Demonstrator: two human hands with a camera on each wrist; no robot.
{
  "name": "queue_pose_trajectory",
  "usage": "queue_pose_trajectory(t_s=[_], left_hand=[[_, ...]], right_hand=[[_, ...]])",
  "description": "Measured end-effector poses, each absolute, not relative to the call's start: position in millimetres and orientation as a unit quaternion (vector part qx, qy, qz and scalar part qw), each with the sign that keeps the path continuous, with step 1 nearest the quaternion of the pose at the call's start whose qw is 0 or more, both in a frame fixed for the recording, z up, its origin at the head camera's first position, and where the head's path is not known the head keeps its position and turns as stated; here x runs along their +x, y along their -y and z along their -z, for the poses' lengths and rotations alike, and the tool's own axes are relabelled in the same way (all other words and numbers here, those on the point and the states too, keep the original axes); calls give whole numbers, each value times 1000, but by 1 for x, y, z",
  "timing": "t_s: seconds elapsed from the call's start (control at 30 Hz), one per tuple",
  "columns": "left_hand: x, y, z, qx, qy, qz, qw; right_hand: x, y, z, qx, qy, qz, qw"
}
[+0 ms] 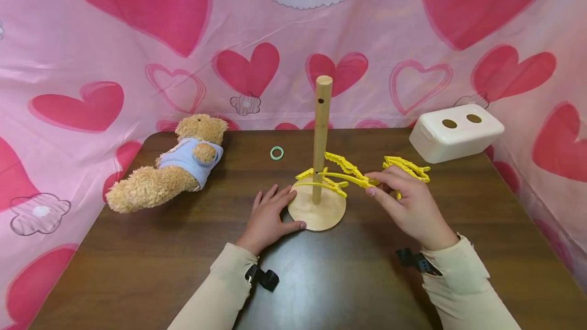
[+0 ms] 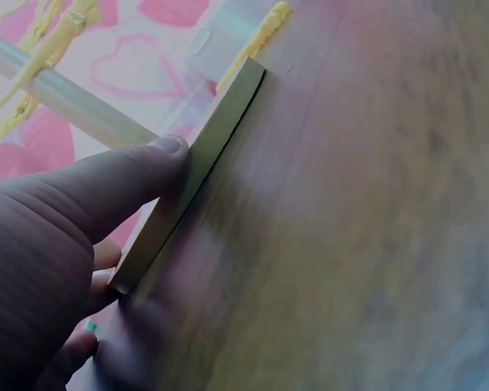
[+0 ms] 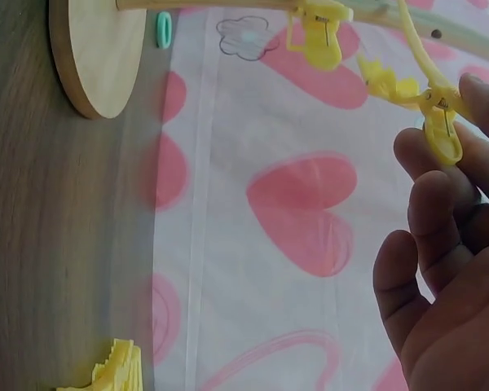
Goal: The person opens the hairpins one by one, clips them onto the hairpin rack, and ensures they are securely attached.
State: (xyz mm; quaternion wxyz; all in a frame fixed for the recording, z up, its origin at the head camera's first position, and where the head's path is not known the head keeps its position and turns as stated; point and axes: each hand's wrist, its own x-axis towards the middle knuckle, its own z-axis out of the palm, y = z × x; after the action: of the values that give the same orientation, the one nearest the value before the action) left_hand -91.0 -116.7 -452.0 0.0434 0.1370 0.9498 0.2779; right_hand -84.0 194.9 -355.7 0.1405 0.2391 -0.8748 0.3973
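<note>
A wooden stand with an upright post rises from a round base. My left hand holds this base at its left side, thumb at the near rim and fingers spread along the far left. One yellow alligator hair clip is on the lower post. Thumb and fingers of my right hand pinch the handle end of another yellow alligator hair clip. That clip's toothed jaws are spread apart and point at the post, just above the first clip.
Behind my right hand lies a pile of yellow hair clips. A white box with two round holes stands at the back right. At the left lies a teddy bear in a blue shirt. A small green ring is left of the post.
</note>
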Motion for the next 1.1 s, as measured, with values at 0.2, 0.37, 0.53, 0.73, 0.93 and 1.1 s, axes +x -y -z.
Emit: queue_pose_trajectory(t_s=[0.2,0.37,0.53,0.73,0.93,1.1], left_hand=[[-88,116,452,138,-950,-273,60],[-86,114,450,145,-950,-270,67],[-83,108,448,157,-949,-264,73],[-80,103,444,168,-948,-259,77],[-80,101,444,172,-950,-248,78],[-80,99,442,171,-952,-242,81]], right_hand=[[-82,-188,358,255,873,-396,128],[-82,-184,356,262,878,-383,116],[-82,-182,353,264,879,-381,111],[-82,-181,353,263,877,-390,103],[-82,-179,354,262,878,-386,105],[-82,-179,354,263,882,-378,103]])
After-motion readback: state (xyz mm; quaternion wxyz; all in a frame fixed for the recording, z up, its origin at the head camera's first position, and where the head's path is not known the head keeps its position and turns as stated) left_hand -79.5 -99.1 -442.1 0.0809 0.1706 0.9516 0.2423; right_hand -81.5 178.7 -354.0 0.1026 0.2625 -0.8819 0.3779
